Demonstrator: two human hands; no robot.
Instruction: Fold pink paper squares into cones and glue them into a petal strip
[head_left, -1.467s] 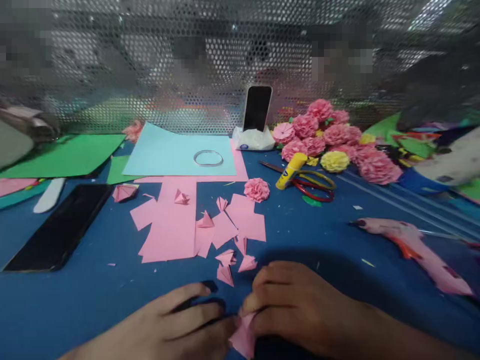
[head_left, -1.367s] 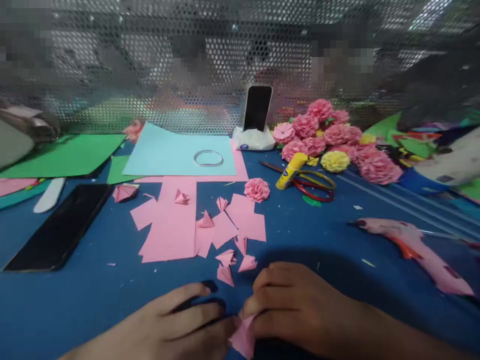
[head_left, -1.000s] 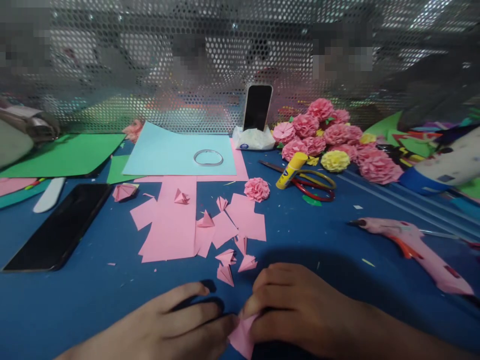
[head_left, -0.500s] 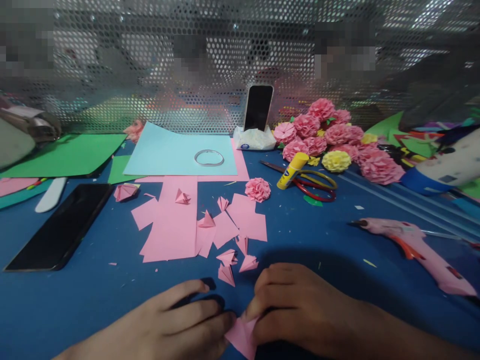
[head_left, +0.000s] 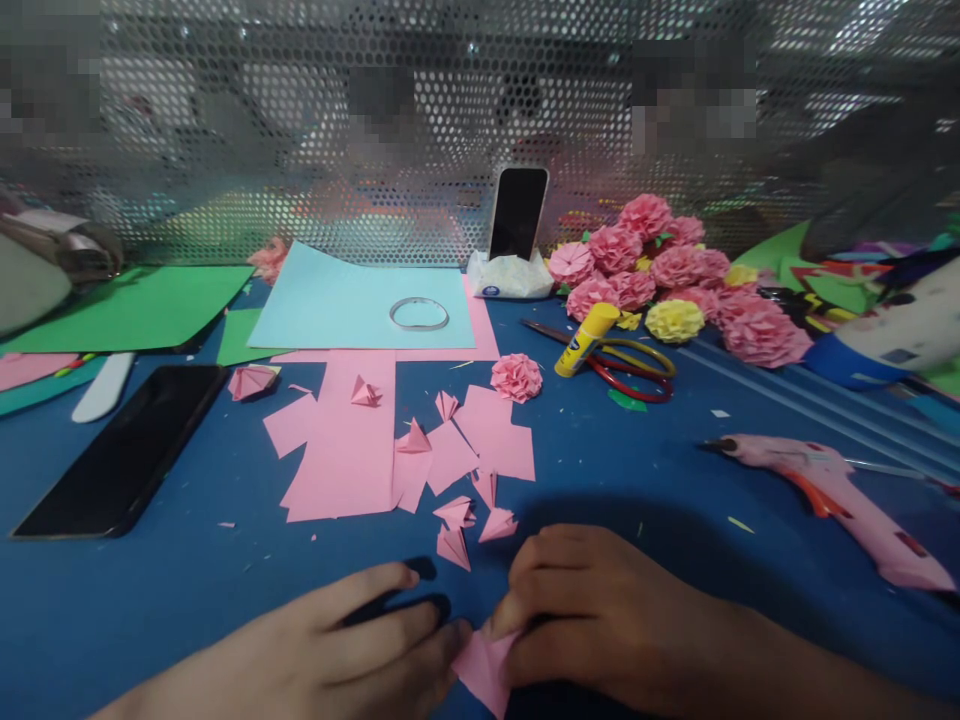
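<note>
A small folded piece of pink paper (head_left: 486, 672) is pinched between my two hands at the bottom of the head view. My right hand (head_left: 592, 610) has its fingers curled down onto the paper's right side. My left hand (head_left: 360, 640) grips the left edge with its lower fingers, and its index finger stretches forward above the table. Just beyond my hands lie several small folded pink paper pieces (head_left: 454, 513). Behind them are flat pink paper sheets (head_left: 349, 440) and a finished pink paper flower (head_left: 516, 377).
Around the blue table (head_left: 247, 600) lie a black phone (head_left: 120, 450), a pink glue gun (head_left: 832, 480), a yellow glue stick (head_left: 586, 340) and scissors (head_left: 637, 380). Farther back are light-blue paper (head_left: 337, 300), a pile of paper flowers (head_left: 645, 265) and an upright phone (head_left: 517, 213) before a perforated metal panel (head_left: 300, 180).
My hands and the pink paper keep nearly the same pose. The whole view has shifted very slightly.
</note>
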